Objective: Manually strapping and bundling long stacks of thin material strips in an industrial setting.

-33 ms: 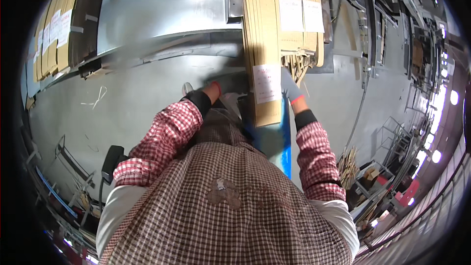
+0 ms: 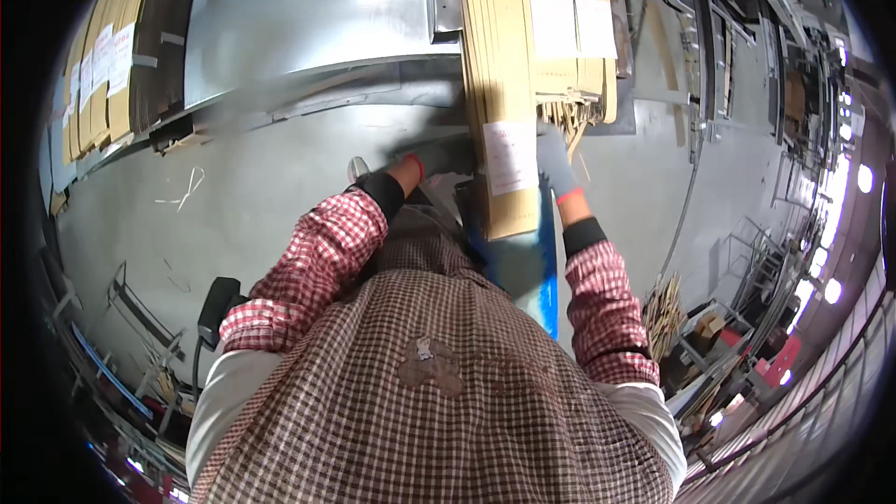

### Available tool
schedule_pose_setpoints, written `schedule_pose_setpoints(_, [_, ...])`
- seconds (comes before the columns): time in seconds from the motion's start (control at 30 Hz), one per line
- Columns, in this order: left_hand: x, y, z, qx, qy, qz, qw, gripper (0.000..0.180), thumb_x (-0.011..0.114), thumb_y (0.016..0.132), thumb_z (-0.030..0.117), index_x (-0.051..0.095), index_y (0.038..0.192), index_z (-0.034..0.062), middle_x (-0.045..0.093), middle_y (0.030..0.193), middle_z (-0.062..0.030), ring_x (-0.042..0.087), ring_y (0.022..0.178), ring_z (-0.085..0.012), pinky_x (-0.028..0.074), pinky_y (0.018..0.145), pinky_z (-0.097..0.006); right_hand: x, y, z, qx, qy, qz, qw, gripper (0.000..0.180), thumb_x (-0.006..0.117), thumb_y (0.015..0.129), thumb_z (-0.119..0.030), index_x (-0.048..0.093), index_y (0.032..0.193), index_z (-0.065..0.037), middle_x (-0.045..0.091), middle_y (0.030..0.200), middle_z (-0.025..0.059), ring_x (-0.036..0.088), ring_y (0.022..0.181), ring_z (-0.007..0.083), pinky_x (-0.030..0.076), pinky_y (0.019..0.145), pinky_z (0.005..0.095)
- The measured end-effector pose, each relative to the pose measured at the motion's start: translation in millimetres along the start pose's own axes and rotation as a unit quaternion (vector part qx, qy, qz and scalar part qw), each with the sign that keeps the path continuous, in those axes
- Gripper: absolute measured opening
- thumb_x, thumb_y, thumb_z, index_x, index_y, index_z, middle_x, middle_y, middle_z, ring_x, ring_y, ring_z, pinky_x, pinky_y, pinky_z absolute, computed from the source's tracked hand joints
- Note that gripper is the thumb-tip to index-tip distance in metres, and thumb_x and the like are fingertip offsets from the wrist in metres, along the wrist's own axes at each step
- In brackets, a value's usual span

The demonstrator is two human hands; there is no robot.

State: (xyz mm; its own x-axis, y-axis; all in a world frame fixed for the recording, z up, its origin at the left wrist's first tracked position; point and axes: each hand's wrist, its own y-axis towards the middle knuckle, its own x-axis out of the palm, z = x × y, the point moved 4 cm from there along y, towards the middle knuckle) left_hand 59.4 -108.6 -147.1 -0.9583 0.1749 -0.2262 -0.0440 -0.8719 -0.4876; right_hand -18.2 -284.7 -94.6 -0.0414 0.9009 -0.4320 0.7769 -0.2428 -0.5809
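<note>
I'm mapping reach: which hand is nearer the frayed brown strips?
Right. The right hand is just beside the frayed brown strips; the left hand is farther left, across the cardboard stack.

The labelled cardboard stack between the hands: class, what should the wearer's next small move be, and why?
Perhaps ease both hands inward to steady the cardboard stack: the left hand and right hand are at opposite sides, near its labelled end. Whether either grips it is unclear.
</note>
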Motion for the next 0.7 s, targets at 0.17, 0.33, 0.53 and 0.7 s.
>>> schedule_pose_setpoints(0.17, [-17,-40,0,-0.04,-0.051,0.111,0.992,0.031,0.067,0.083,0.026,0.069,0.107,0.0059,0.07,0.1,-0.0117,0.066,0.091,-0.0279,0.051,0.083,-0.037,53,-101,-119,-0.032,-0.21,0.251,0.944,0.073,0.072,0.081,-0.028,0.039,0.14,-0.002,0.047,0.132,0.0299,0.053,0.116,0.0357,0.047,0.091,0.0396])
schedule_pose_setpoints(0.33, [-18,-110,-7,0.079,0.032,0.259,0.962,0.043,0.058,0.091,0.038,0.061,0.126,0.013,0.064,0.12,-0.0131,0.062,0.107,-0.0253,0.051,0.089,-0.038,85,-107,-110,-0.031,-0.44,0.334,0.833,0.082,0.071,0.076,-0.032,0.034,0.143,-0.003,0.039,0.14,0.0323,0.044,0.124,0.0458,0.039,0.1,0.0502])
schedule_pose_setpoints(0.53, [-23,-72,133,0.13,-0.021,0.325,0.936,0.024,0.06,0.083,0.024,0.067,0.105,0.014,0.068,0.085,-0.0128,0.068,0.075,-0.0282,0.054,0.068,-0.042,65,-122,-103,-0.113,-0.026,0.167,0.979,0.07,0.076,0.074,-0.019,0.044,0.134,0.0,0.051,0.132,0.0221,0.053,0.116,0.0312,0.042,0.1,0.0401])
schedule_pose_setpoints(0.7, [-10,-70,148,0.092,0.193,0.325,0.921,0.017,0.061,0.083,0.025,0.063,0.092,0.0101,0.066,0.07,-0.011,0.067,0.063,-0.0296,0.052,0.056,-0.041,-21,-161,-85,-0.068,0.358,0.199,0.91,0.051,0.072,0.082,-0.013,0.048,0.125,0.001,0.064,0.106,0.0079,0.06,0.1,0.0192,0.049,0.086,0.0323])
